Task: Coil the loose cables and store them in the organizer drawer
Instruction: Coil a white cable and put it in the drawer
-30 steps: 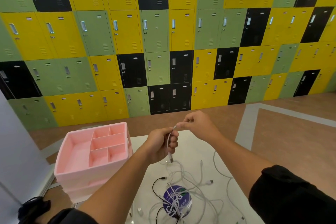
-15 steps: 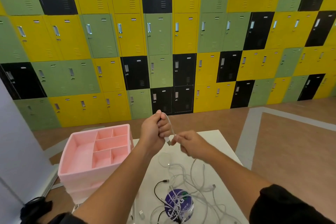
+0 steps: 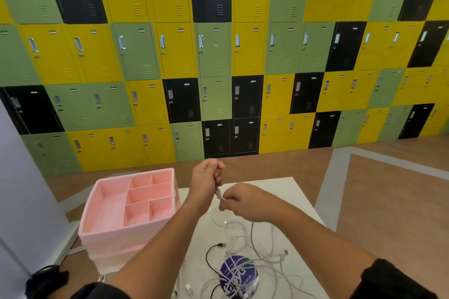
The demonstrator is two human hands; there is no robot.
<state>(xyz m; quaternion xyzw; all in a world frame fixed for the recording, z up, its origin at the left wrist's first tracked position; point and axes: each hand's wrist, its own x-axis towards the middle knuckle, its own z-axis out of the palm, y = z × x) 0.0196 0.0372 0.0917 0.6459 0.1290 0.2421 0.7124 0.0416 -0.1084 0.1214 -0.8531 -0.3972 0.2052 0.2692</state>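
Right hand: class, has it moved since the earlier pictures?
Yes. The right hand came down toward the person: earlier it showed past the far edge of the table, now it lies inside that edge.

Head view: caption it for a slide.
Left hand and right hand grip a white cable beside the pink organizer.

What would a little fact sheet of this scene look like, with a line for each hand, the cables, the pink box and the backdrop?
Left hand: raised over the table, fingers curled round a white cable
Right hand: pinches the same cable just below the left hand
Cable pile: tangled white cables and one black cable, loose on the table
Purple disc: under part of the tangle
Pink organizer: left of the hands, no cable visible in its top compartments
Backdrop: wall of yellow, green and black lockers
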